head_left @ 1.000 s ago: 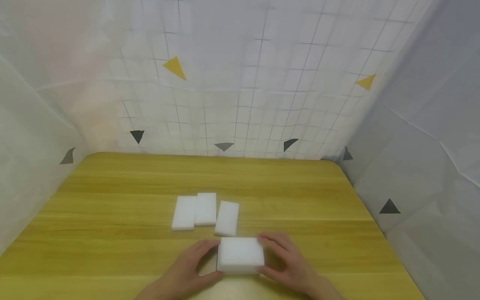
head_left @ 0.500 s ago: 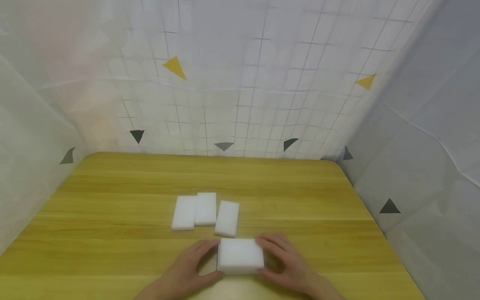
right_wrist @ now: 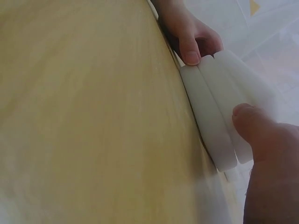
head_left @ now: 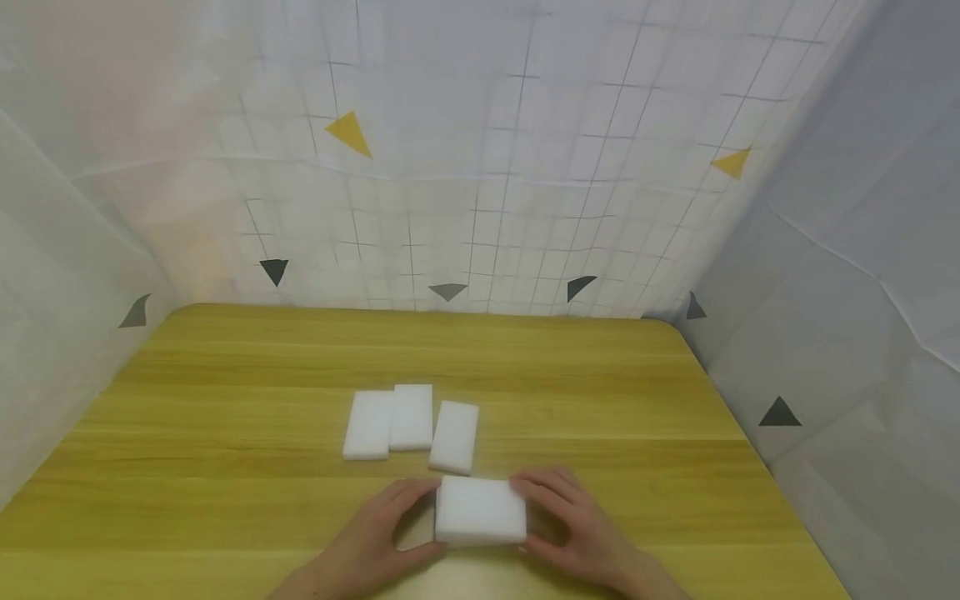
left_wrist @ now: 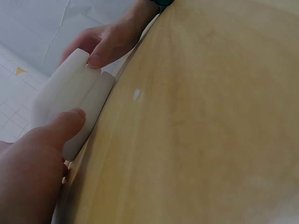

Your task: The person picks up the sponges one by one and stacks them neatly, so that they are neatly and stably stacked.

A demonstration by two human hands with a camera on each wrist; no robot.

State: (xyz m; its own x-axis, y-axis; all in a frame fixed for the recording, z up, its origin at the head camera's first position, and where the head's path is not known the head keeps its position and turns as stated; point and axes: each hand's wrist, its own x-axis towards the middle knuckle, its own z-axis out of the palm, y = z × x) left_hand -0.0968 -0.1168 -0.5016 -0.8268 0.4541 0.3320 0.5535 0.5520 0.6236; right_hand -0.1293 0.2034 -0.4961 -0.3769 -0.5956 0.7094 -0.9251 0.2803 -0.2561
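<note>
A stack of white foam sponges [head_left: 480, 510] lies near the front of the table, its long side running left to right. Three layers show in the right wrist view, the lowest sponge [right_wrist: 208, 126] flat on the wood. From the left end, my left hand [head_left: 378, 529] grips the stack, thumb on the near side and fingers at the far side. My right hand [head_left: 581, 525] pinches the right end the same way; its thumb [right_wrist: 245, 114] presses against the upper layers. The fingers behind the stack are partly hidden.
Beyond the stack, to its left, three more white sponges lie flat: a left one [head_left: 367, 425], a middle one [head_left: 412, 417] touching it, and a slightly turned one [head_left: 453, 437]. White sheeting [head_left: 480, 167] encloses the wooden table [head_left: 600, 400] at the back and sides.
The upper part of the stack has shifted slightly left at its right end, and my right fingertips have moved a little with it. My left hand and the three loose sponges stay put.
</note>
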